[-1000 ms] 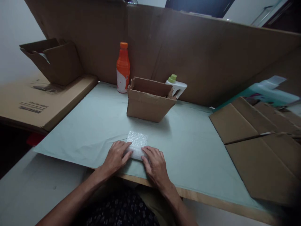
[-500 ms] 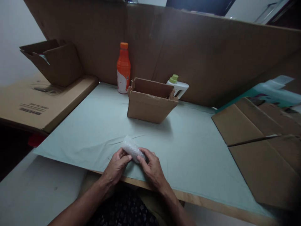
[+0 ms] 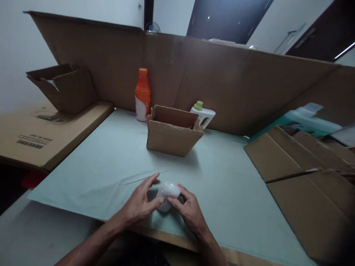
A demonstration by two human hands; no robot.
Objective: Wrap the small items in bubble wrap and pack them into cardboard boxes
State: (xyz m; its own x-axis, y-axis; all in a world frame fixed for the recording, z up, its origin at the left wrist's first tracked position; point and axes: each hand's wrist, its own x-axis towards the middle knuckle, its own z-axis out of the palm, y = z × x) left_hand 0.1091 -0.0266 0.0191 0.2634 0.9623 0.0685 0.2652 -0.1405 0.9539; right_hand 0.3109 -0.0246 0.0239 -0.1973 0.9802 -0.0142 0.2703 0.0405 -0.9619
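Observation:
Near the table's front edge is a small bundle of clear bubble wrap (image 3: 168,190), bunched into a rounded roll. Whether anything is inside it I cannot tell. My right hand (image 3: 188,207) grips it from the right, thumb on the near side and fingers behind. On the other side, my left hand (image 3: 142,197) has its fingers spread and lifted away from the wrap, while its thumb tip touches the near left of the bundle. Beyond the hands stands an open cardboard box (image 3: 173,136) on the pale green table cover (image 3: 224,188).
Behind the box stand an orange bottle (image 3: 142,96) and a white jug with a green cap (image 3: 203,112). Cardboard flaps (image 3: 299,177) and a teal container (image 3: 299,118) lie at right. At left, another open box (image 3: 74,88) sits on a flat carton (image 3: 74,142). A cardboard wall (image 3: 222,81) rises behind.
The bubble wrap has turned from a slanted long roll to a more end-on, rounded shape. My left fingers have come off it and spread. The camera view has tilted up slightly.

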